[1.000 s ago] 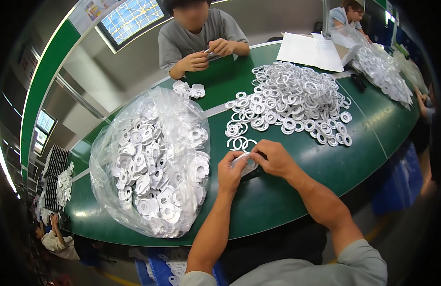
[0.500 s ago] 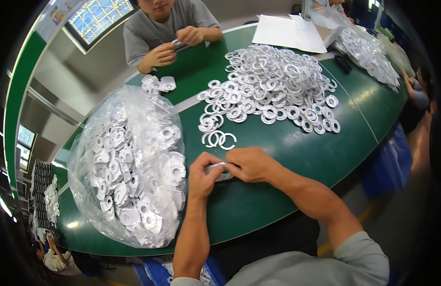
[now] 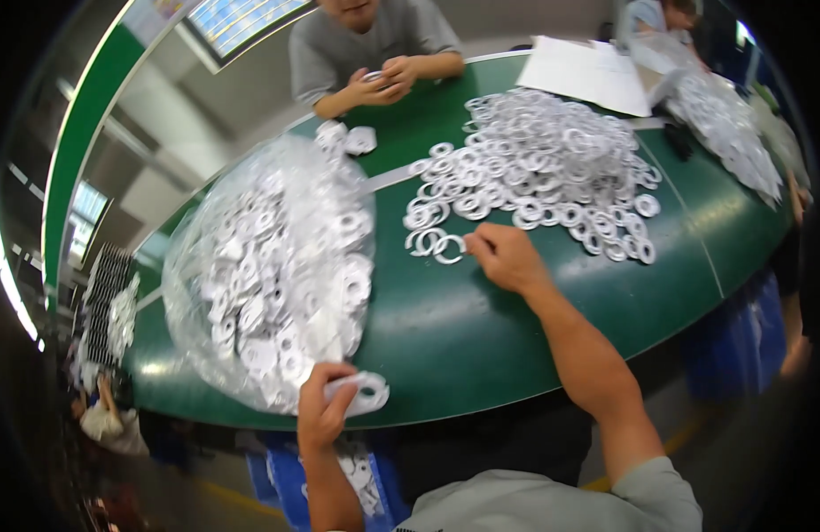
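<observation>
My left hand (image 3: 323, 410) is closed on a flat white plastic piece (image 3: 371, 391) with a round hole, held near the table's front edge beside the large clear bag (image 3: 184, 293). More white holed pieces (image 3: 259, 350) fill that bag. Farther off, my right hand (image 3: 509, 257) reaches over the table, thumb and fingers pinched at the edge of a white open ring (image 3: 440, 251). That ring lies at the end of a short row of similar rings, its grasped edge partly hidden by my fingertips. Behind it spreads a big pile of white rings (image 3: 552, 151).
Across the green table (image 3: 463, 355) a person in grey (image 3: 374, 44) handles a small white piece, with a few white pieces (image 3: 360, 140) nearby. White sheets (image 3: 583, 75), a dark object (image 3: 678, 140) and another filled bag (image 3: 725, 124) lie far right. Below the edge is a blue bin (image 3: 290, 483).
My hands have parted: the left drew back toward the table edge with the white piece, the right went forward to the open rings. The whole view has shifted somewhat.
</observation>
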Tool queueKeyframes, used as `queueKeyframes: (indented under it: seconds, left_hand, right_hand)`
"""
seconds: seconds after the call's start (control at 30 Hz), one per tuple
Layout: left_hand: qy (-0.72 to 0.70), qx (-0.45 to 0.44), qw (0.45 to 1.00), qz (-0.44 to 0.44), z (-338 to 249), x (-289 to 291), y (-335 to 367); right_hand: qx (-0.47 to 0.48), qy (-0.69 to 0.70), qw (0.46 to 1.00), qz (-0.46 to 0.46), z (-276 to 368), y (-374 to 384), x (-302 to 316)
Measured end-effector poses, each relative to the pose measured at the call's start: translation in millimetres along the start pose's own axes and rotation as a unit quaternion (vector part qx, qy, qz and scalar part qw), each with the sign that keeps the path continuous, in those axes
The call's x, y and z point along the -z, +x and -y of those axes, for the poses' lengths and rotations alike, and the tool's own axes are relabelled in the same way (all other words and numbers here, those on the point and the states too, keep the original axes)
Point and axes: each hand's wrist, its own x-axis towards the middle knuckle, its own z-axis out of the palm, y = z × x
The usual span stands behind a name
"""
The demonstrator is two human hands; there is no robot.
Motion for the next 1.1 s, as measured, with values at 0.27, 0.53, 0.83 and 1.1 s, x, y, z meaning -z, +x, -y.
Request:
queueKeyframes:
  seconds: [0.27,0.53,0.83,1.1]
  left_hand:
    - [0.355,0.068,0.914,-0.184,25.1,126.8,-116.2]
    - [0.179,0.006,0.953,-0.245,54.3,167.8,-24.7]
    - [0.373,0.098,0.914,-0.122,110.9,136.6,120.4]
    - [0.399,-0.009,0.912,-0.094,96.5,119.2,111.9]
  right_hand:
    - [-0.06,0.002,0.997,0.058,6.9,1.5,-3.0]
    - [-0.101,0.003,0.992,0.068,8.4,0.2,-2.7]
    - [-0.06,-0.029,0.998,0.001,-14.2,8.7,7.2]
    - [-0.063,0.004,0.996,-0.057,-18.7,9.9,10.8]
